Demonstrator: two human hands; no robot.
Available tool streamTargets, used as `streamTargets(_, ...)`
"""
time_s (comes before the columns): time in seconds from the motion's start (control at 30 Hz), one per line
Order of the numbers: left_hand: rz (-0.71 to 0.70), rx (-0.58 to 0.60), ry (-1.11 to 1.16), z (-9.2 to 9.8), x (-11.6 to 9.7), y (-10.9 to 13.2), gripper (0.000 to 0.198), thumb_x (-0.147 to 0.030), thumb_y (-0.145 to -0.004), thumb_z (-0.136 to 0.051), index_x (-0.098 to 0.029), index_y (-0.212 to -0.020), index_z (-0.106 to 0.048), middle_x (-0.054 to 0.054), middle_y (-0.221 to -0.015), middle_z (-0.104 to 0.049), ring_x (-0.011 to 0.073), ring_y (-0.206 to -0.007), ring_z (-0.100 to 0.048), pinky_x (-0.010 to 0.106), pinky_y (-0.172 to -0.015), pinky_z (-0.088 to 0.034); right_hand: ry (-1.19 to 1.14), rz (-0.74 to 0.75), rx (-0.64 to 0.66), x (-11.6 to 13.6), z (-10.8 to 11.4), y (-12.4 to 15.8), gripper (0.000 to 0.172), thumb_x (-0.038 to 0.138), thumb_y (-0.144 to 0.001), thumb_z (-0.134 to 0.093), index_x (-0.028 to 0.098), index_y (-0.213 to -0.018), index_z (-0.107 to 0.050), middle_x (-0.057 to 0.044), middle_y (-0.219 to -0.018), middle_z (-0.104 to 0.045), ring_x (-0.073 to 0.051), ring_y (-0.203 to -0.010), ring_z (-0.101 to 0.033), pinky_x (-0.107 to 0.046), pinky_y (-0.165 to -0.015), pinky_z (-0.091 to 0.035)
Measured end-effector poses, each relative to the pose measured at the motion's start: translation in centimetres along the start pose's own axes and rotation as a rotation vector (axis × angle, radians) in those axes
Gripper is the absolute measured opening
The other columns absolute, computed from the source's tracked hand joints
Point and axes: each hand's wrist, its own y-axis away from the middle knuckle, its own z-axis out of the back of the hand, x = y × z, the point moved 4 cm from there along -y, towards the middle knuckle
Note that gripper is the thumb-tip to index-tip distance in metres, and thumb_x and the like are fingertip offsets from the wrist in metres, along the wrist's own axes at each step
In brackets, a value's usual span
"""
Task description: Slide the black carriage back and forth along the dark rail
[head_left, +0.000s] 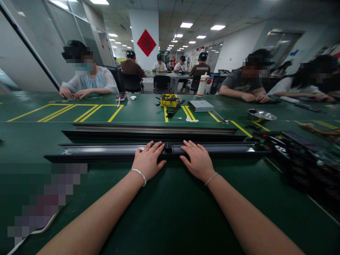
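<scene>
Head view, and the long black rail [92, 151] lies nine-to-three across the green table [170, 209], at my twelve: stiff, I'd say, fairly light, slick in its glossy trough, best gripped by both rims. Left hand [149, 159] at eight of the small black block [168, 147], right hand [198, 161] at four, backs up, fingers loosely spread over the rail, clasping nothing, forearms slanting in from seven and five.

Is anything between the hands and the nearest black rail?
Nothing visible: the left hand and right hand both rest on the black rail. A small black block sits between the hands, not under either.
</scene>
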Motion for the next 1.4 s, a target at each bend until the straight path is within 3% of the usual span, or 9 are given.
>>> streamTargets(0.27,0.011,-0.015,0.002,0.21,-0.20,0.02,0.057,-0.048,-0.077,-0.044,-0.031,-0.130,-0.033,0.000,-0.139,-0.035,0.0253,-0.126,-0.027,0.045,-0.083,-0.038,0.012,0.006,-0.012,0.20,0.06,0.05,0.032,0.038,-0.084,-0.042,0.025,-0.112,-0.053,-0.003,-0.131,-0.045,-0.021,-0.122,-0.037,-0.041,-0.097,-0.028)
streamTargets(0.47,0.013,-0.022,-0.012,0.04,-0.52,0.33,0.064,-0.048,-0.075,-0.046,-0.025,-0.132,-0.030,0.005,-0.141,-0.032,0.0275,-0.129,-0.022,0.048,-0.090,-0.032,0.018,0.011,-0.007,0.26,0.22,0.05,0.032,0.039,-0.084,-0.043,0.026,-0.111,-0.054,-0.003,-0.132,-0.045,-0.022,-0.122,-0.036,-0.041,-0.096,-0.028)
streamTargets(0.67,0.001,-0.037,-0.017,0.03,-0.51,0.49,0.057,-0.047,-0.075,-0.046,-0.022,-0.125,-0.039,0.006,-0.140,-0.033,0.0271,-0.129,-0.022,0.048,-0.091,-0.030,0.008,0.009,0.009,0.18,0.22,0.06,0.033,0.040,-0.084,-0.042,0.027,-0.112,-0.053,-0.003,-0.133,-0.044,-0.021,-0.123,-0.036,-0.040,-0.096,-0.028)
streamTargets(1.4,-0.015,-0.011,-0.031,0.19,-0.66,0.50,0.048,-0.046,-0.076,-0.048,-0.031,-0.121,-0.042,0.003,-0.142,-0.030,0.0290,-0.129,-0.021,0.052,-0.089,-0.031,0.012,0.006,0.016,0.27,0.23,0.04,0.034,0.039,-0.084,-0.042,0.027,-0.114,-0.053,-0.003,-0.132,-0.044,-0.021,-0.123,-0.036,-0.041,-0.095,-0.029)
